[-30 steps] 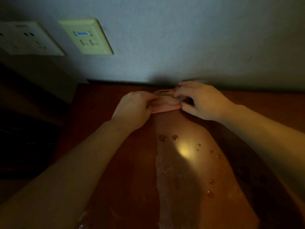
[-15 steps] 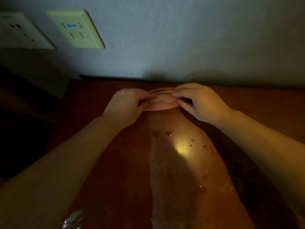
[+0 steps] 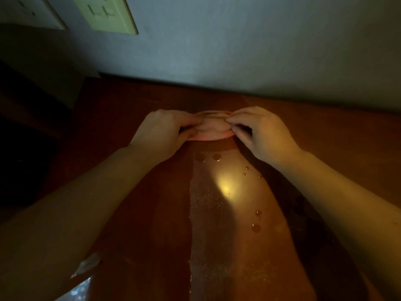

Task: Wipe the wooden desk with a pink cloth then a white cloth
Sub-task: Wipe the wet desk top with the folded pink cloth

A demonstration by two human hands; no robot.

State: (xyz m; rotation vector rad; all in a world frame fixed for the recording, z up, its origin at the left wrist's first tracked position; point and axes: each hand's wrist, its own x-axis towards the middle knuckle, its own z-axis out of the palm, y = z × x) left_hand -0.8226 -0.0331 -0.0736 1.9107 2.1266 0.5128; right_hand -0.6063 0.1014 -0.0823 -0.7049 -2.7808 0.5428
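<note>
I have the pink cloth [image 3: 211,131] bunched near the back edge of the desk [image 3: 325,135], roughly midway along it and just short of the wall [image 3: 238,40]. My left hand [image 3: 165,129] pinches its left end and my right hand [image 3: 262,131] pinches its right end, fingers curled and clamped on the fabric, with the cloth lying on the wood between them.

I judge I am in the pink-cloth stage, not near the end. A wet streak [image 3: 217,213] runs from the front edge up to the cloth, so that strip looks wiped. Droplets [image 3: 256,228] sit along its right side, and the wood to the left and right of the strip shows no sheen that I can read. That leaves the rest of the surface, then the whole pass with the white cloth, which I cannot see anywhere.

The light is very poor. Only a patch of glare on the streak is bright; the desk's left edge fades into black and its front edge is cut off under my forearms. Something pale and shiny [image 3: 86,263] near the front left corner is too dim to name. A switch plate [image 3: 108,14] on the wall is cropped at the top.
</note>
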